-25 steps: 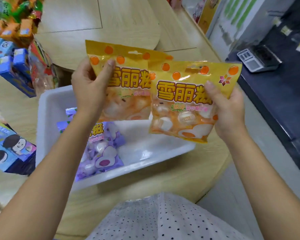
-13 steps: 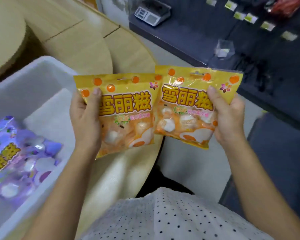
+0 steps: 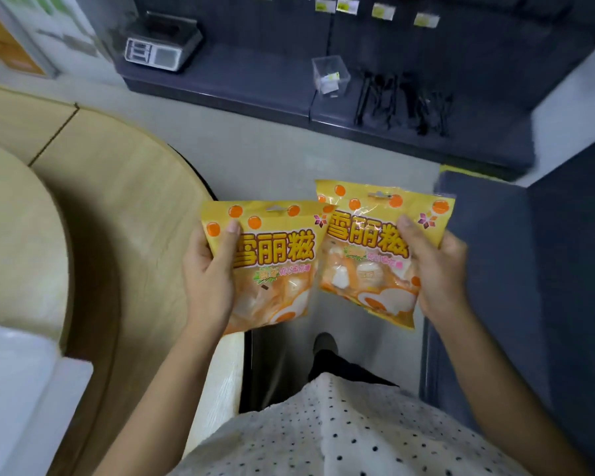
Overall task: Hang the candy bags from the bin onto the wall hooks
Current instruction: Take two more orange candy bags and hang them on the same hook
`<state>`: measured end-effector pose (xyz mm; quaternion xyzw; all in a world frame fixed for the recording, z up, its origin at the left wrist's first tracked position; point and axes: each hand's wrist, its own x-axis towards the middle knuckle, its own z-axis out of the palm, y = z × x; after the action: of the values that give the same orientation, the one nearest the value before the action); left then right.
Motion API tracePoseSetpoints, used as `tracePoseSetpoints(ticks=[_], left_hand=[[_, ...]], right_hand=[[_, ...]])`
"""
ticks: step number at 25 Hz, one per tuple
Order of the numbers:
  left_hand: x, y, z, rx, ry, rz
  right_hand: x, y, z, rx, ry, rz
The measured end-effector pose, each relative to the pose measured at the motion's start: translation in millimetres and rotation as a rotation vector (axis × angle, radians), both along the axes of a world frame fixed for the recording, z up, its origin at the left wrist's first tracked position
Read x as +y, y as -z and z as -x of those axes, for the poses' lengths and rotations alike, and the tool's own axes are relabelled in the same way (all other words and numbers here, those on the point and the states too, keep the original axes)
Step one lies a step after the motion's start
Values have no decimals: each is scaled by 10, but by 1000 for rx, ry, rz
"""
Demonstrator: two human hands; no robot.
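Your left hand (image 3: 208,283) is clamped on one orange candy bag (image 3: 275,259), and your right hand (image 3: 437,276) on a second bag (image 3: 375,249), edges touching. You've turned from the white bin (image 3: 21,389) toward the dark display wall (image 3: 392,39), so hanging comes next.

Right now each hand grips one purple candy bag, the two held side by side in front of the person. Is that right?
Not quite: the bags are yellow-orange, not purple. The head view shows the left hand gripping the left bag and the right hand gripping the right bag, the two held side by side in front of the person.
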<state>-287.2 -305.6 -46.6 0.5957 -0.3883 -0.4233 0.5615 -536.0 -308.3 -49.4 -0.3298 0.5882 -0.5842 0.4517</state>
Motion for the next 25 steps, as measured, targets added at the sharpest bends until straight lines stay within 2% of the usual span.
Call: tracePoseSetpoints(ticks=[10,17,25], left_hand=[[-1669,83,416,69,-164,-5],[-3593,-21,219,77,-88,61],[-5668,-275,123,80,23,83]], right_hand=[[-2036,-96,396,128,-128,56],[-3639,-34,300,162,-39,64],[-5194,-82,282,117,91,24]])
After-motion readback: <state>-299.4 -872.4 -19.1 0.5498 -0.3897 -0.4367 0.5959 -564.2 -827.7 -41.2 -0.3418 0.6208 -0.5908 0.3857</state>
